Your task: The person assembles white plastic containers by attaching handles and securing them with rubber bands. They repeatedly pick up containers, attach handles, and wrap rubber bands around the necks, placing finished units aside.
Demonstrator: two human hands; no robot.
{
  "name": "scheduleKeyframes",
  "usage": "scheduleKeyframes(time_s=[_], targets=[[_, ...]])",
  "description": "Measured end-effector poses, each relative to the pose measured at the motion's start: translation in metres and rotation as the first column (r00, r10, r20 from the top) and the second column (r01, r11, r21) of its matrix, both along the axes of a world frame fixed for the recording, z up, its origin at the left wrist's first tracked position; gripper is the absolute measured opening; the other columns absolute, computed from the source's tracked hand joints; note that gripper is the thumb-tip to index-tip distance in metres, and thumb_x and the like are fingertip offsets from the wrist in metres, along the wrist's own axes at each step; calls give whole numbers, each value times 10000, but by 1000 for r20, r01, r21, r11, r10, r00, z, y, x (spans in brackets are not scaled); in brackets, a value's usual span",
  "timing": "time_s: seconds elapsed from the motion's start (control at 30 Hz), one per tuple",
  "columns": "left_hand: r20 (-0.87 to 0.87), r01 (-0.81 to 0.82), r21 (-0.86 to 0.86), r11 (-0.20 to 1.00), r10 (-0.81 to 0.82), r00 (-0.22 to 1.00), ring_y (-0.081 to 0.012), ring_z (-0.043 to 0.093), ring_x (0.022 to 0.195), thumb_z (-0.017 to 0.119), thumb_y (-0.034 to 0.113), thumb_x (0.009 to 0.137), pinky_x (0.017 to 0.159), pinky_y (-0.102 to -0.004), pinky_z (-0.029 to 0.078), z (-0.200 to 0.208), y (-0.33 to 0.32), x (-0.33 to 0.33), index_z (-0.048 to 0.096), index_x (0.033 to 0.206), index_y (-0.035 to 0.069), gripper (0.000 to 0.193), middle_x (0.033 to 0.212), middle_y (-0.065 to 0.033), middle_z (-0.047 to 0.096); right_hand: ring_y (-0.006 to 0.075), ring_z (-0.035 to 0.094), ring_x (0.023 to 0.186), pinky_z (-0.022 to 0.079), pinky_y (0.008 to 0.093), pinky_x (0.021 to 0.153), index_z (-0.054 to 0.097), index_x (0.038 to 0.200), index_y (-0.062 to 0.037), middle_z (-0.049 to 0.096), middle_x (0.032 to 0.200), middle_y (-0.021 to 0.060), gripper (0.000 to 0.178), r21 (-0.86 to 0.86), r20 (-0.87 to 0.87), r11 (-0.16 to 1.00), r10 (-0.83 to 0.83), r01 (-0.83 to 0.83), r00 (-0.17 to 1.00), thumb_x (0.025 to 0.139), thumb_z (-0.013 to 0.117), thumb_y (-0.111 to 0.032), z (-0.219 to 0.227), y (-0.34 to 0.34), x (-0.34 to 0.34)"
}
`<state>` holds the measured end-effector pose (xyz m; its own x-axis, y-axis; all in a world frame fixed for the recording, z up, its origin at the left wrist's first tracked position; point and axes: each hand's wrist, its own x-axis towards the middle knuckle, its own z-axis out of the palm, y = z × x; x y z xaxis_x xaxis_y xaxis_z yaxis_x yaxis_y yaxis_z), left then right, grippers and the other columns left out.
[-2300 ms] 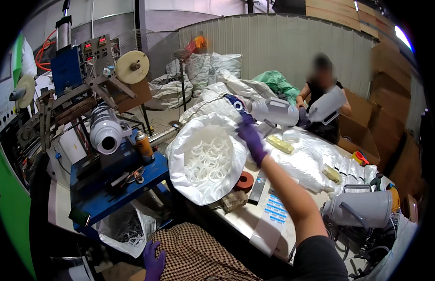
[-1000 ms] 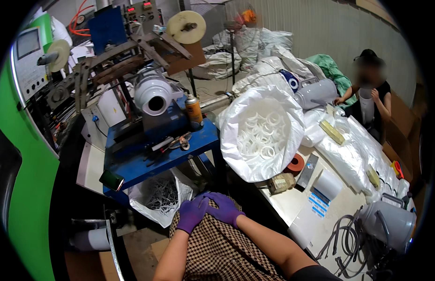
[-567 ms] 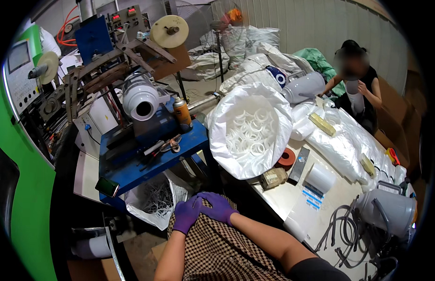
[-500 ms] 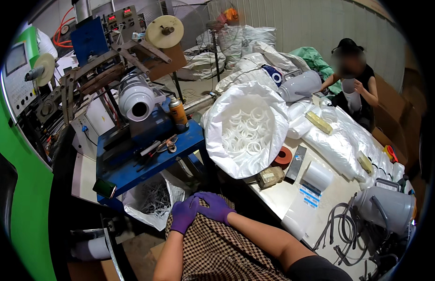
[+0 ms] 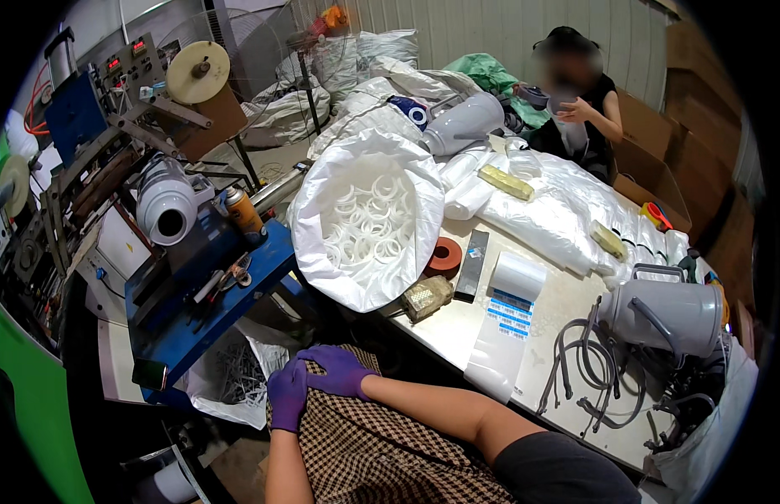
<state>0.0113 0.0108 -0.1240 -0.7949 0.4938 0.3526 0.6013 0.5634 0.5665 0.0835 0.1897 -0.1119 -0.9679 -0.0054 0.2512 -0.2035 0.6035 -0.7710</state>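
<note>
My left hand [image 5: 286, 393] and my right hand [image 5: 335, 372], both in purple gloves, rest together on the brown checked cloth [image 5: 365, 437] over my lap. The right hand's fingers lie flat and partly cover the left one's, and neither hand holds anything. Just left of them, below the blue bench, is a white bag [image 5: 207, 388] of dark thin scraps. Ahead stands a large white sack [image 5: 310, 210] of translucent white plastic rings [image 5: 369, 220].
A blue bench [image 5: 196, 340] bears a grey cylindrical housing [image 5: 165, 202], a spray can [image 5: 244, 212] and hand tools. On the white table [image 5: 545, 382] lie a label sheet [image 5: 509, 315], a red-brown roll [image 5: 445, 258], grey straps [image 5: 587, 357] and a grey lidded bucket [image 5: 663, 317]. Beyond it a person [image 5: 579, 101] handles a pale container.
The view has turned to the right, so the scene sits farther left. My hands stay together on my lap. The person opposite has shifted their grip on the pale container.
</note>
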Motion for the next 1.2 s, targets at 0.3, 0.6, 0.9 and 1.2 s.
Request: scheduleKeyframes(time_s=[0.3, 0.6, 0.9, 1.2], targets=[[103, -8, 134, 991, -6, 995, -462, 658, 923, 564, 321, 1004, 826, -515, 507, 19, 3, 10, 739, 1161, 57, 354, 982, -287, 696, 363, 562, 1299, 422, 449, 1115, 581, 1403, -107, 601, 1399, 180, 620, -7, -10, 1000, 12, -12, 1000, 938, 620, -515, 8, -3, 3], [146, -20, -32, 999, 25, 989, -432, 685, 1044, 528, 310, 1022, 875, -459, 533, 32, -2, 14, 712, 1216, 28, 388, 1107, -261, 709, 358, 575, 1286, 432, 439, 1114, 585, 1401, -125, 608, 1393, 167, 612, -40, -20, 999, 3, -4, 1000, 930, 630, -514, 5, -8, 1], [105, -17, -80, 997, 25, 994, -449, 675, 1022, 519, 326, 1025, 868, -479, 525, 30, 5, 14, 711, 1212, 33, 397, 1090, -269, 704, 352, 576, 1274, 435, 433, 1103, 586, 1391, -131, 615, 1370, 154, 601, -26, -49, 1000, -17, 16, 999, 929, 635, -513, -6, -1, 1], [133, -12, -60, 998, 20, 991, -463, 665, 1005, 498, 327, 1027, 852, -487, 519, 25, 10, 13, 708, 1210, 39, 400, 1073, -276, 699, 366, 558, 1296, 414, 444, 1121, 583, 1405, -102, 602, 1388, 181, 618, -33, -14, 999, -23, 23, 1000, 940, 644, -505, -5, 3, 2]])
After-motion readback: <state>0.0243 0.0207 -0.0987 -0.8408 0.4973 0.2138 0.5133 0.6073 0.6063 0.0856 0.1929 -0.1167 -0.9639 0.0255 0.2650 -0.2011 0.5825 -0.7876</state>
